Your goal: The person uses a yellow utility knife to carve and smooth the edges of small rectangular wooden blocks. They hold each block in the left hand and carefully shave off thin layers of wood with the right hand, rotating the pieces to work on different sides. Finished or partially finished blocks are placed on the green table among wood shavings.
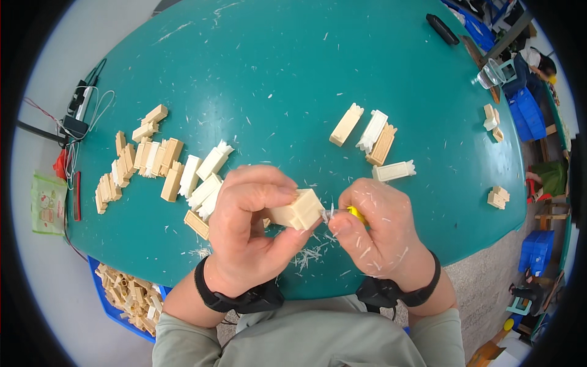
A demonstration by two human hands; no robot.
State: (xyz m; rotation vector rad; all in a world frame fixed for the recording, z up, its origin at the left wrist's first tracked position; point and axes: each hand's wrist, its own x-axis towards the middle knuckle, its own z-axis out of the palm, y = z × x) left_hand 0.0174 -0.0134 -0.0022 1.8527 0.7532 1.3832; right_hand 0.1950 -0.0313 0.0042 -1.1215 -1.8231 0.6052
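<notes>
My left hand (pixel 247 223) is closed on a cream-coloured rectangular block (pixel 299 211), its thumb and fingers on the sides. The block is tilted, with one end turned toward my right hand (pixel 385 229). That hand is wrapped round a small yellow-handled knife (pixel 356 214); most of the handle is hidden in the fist. Its tip meets the block's end, where thin pale shavings (pixel 328 211) cling. More shavings stick to the right hand's skin. Below the block, a heap of curled shavings (pixel 312 255) lies on the green table (pixel 275 55).
Several similar blocks (pixel 213 160) lie left of my hands, others (pixel 382 145) beyond the right hand. A blue bin (pixel 107 306) of blocks stands at lower left. Cables and a power strip (pixel 82 104) sit at the left edge. A black object (pixel 442 29) lies far right.
</notes>
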